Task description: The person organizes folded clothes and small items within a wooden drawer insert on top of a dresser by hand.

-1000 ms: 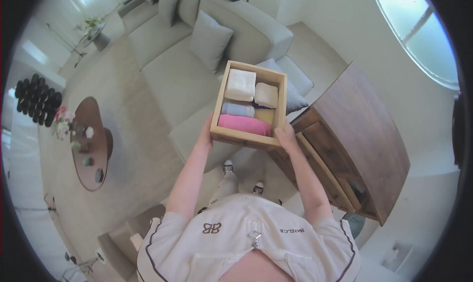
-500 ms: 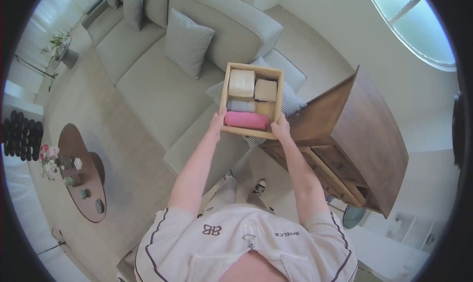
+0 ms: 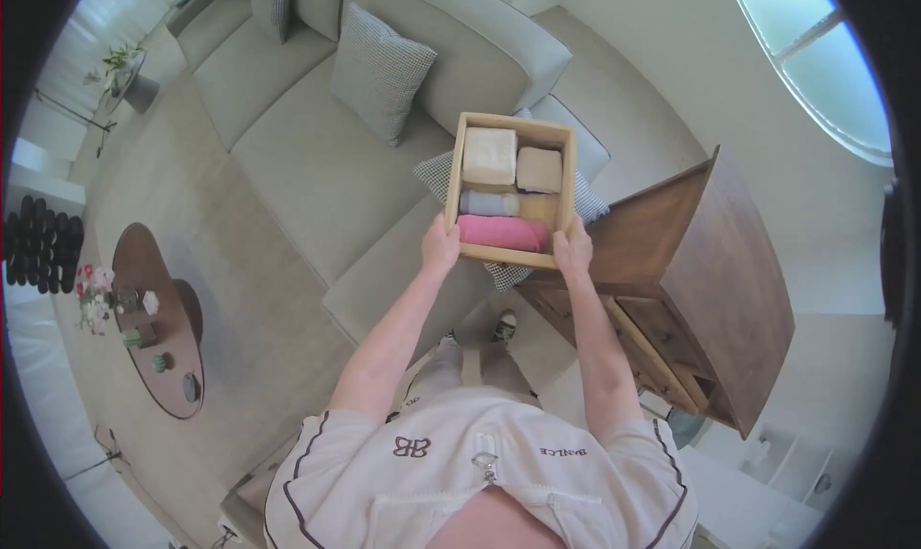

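A wooden drawer (image 3: 566,179) of folded towels (image 3: 502,232) is being gripped by the closed left hand (image 3: 440,245) and right hand (image 3: 573,250) above the sofa (image 3: 317,165).

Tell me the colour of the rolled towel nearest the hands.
Pink; the rolled towel in the wooden drawer shows best in the head view.

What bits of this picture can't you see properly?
Head view, wooden box: underside hidden by its walls and folded cloths.
Head view, left hand and right hand: fingertips hidden by the box.
Head view, checked cushion: mostly covered by the box.
Head view, oval table: things on it too small to name.
Head view, dark rack: cut off by lens edge.
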`<state>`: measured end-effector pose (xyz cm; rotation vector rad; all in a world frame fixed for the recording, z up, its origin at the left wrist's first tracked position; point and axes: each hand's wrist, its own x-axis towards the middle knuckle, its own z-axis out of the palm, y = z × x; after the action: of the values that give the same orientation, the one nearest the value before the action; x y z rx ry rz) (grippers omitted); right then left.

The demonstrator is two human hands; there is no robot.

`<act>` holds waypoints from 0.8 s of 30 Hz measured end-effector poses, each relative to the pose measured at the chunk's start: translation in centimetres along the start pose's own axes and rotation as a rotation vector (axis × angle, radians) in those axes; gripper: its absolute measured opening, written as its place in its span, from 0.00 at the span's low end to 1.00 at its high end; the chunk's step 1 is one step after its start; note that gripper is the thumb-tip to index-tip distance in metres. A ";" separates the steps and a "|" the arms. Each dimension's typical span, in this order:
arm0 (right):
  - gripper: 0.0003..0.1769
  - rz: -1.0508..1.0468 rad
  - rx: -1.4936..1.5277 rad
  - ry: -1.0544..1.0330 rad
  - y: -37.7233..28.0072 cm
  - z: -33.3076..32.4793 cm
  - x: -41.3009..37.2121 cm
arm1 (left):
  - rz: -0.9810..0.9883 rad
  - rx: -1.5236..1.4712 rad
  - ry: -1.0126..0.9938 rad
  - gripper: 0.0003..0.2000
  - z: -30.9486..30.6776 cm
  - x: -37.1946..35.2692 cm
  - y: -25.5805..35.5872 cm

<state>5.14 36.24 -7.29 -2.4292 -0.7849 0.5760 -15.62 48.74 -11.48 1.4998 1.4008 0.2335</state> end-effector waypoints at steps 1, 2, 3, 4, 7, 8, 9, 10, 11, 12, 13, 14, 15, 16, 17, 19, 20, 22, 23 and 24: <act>0.29 0.003 0.028 0.032 0.1 -0.2 0.0 | 0.039 -0.003 0.014 0.16 0.1 -0.1 0.4; 0.29 0.005 0.055 0.063 0.2 -0.5 0.0 | 0.079 -0.006 0.029 0.11 0.3 -0.3 0.8; 0.29 0.002 0.067 0.075 0.8 -0.4 0.2 | 0.096 -0.011 0.041 0.09 0.6 -0.4 1.1; 0.29 -0.042 0.093 0.152 2.0 0.1 0.7 | 0.101 -0.041 0.048 0.12 1.1 -0.3 1.3; 0.29 -0.161 0.054 0.289 1.5 0.5 1.8 | 0.089 -0.087 0.070 0.17 1.9 0.3 2.1; 0.30 -0.203 -0.035 0.318 0.4 0.2 1.7 | 0.068 -0.088 0.068 0.17 2.3 0.5 2.2; 0.30 -0.220 -0.076 0.334 -0.8 0.0 2.1 | 0.060 -0.084 0.065 0.18 2.7 0.7 2.3; 0.30 -0.328 -0.112 0.328 -1.8 0.2 2.9 | 0.070 -0.102 0.099 0.17 3.3 0.8 2.3; 0.29 -0.433 -0.151 0.320 -2.8 0.4 3.5 | 0.076 -0.122 0.129 0.16 3.9 0.8 2.1; 0.29 -0.482 -0.171 0.316 -3.4 0.9 4.1 | 0.080 -0.130 0.141 0.16 4.5 0.6 1.8; 0.30 -0.487 -0.217 0.261 -3.7 1.8 4.9 | 0.030 -0.180 0.167 0.21 4.9 0.2 1.5; 0.31 -0.496 -0.261 0.204 -4.2 2.9 5.7 | -0.021 -0.231 0.197 0.26 5.2 -0.1 1.1; 0.31 -0.504 -0.279 0.172 -4.8 3.5 6.4 | -0.048 -0.256 0.218 0.30 5.5 -0.3 0.6; 0.35 -0.503 -0.363 0.104 -5.5 3.7 7.1 | -0.080 -0.285 0.223 0.32 5.8 -0.3 0.1; 0.38 -0.505 -0.445 0.031 -6.3 4.1 7.6 | -0.115 -0.313 0.231 0.35 6.0 -0.3 -0.6; 0.43 -0.493 -0.543 -0.097 -8.4 3.5 7.7 | -0.186 -0.352 0.223 0.37 5.5 -1.0 -0.9; 0.45 -0.471 -0.610 -0.178 -9.4 2.8 7.6 | -0.232 -0.382 0.197 0.37 5.2 -1.5 -0.7; 0.42 -0.477 -0.602 -0.199 -9.0 3.3 9.0 | -0.275 -0.484 0.176 0.38 5.1 -0.9 -1.0; 0.38 -0.486 -0.563 -0.182 -8.3 3.7 9.9 | -0.297 -0.569 0.161 0.39 5.2 -0.4 -1.2; 0.36 -0.493 -0.549 -0.175 -7.9 4.0 10.3 | -0.311 -0.618 0.153 0.40 5.2 -0.3 -1.1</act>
<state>7.43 49.59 -8.12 -2.5153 -1.7413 0.4147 -12.70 45.50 -14.52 0.7616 1.4829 0.5381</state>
